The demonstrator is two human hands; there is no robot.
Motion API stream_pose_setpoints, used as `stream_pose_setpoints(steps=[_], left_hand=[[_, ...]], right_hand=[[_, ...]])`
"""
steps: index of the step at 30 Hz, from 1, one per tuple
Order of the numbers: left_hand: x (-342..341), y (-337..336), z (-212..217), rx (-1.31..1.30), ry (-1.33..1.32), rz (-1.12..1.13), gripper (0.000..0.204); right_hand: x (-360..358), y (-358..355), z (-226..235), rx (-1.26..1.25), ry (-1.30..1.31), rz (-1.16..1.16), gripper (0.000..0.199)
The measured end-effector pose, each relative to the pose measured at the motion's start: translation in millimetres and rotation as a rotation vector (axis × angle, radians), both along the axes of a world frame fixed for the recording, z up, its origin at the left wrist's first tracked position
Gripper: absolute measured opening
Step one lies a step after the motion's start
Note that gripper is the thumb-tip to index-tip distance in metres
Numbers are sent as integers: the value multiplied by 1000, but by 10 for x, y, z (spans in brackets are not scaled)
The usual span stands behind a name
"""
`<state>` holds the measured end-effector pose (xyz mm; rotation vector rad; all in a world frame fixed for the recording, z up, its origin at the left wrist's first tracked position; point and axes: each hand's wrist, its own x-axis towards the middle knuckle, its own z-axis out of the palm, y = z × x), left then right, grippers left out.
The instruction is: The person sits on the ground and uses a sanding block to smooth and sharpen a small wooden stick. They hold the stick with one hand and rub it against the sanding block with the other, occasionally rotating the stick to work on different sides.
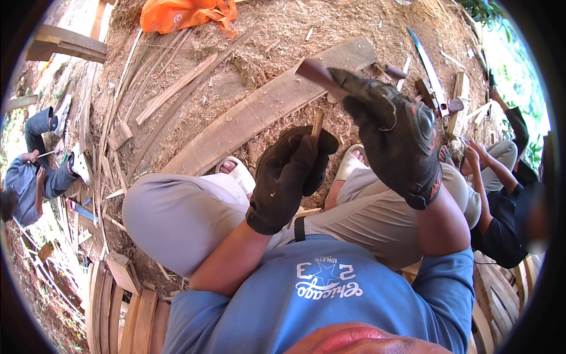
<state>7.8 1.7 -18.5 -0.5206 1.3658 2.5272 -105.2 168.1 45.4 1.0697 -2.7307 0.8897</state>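
Observation:
Both my hands wear black gloves and are raised in front of my lap. My left hand [289,171] is closed around a small wooden stick [318,122], whose pale end sticks up past the thumb. Higher and to the right, my right hand [398,135] grips a flat reddish-brown strip [318,75] that may be folded sandpaper. The strip extends out to the left beyond the gloved fingers and is slightly blurred. It is apart from the stick. Within the left glove, the lower part of the stick is hidden.
A long curved plank [259,112] lies on shavings beyond my feet. At the right rests a long-bladed tool [429,65]. Thin wood strips [177,88] and an orange bag [187,14] lie ahead. People sit at left [35,171] and right [501,194]; cut boards [127,312] stand lower left.

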Motion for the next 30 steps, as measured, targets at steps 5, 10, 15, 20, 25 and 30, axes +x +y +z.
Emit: stream_pose_setpoints(steps=[5,10,15,20,25,30], left_hand=[[-1,17,19,-2,-3,-43,32],[12,-1,-31,-43,66,74,30],[-174,-232,-69,-194,-93,349,26],[-22,-95,1,-120,167,183,28],[59,-7,145,-218,159,2,29],[51,-5,149,-216,143,-9,29]], right_hand=[[78,82,-108,-1,37,85,30],[84,1,-15,61,200,176,31],[313,-41,213,203,211,299,30],[45,115,212,175,138,25,27],[-102,260,-4,144,182,-67,23],[8,166,-11,10,140,63,33]])
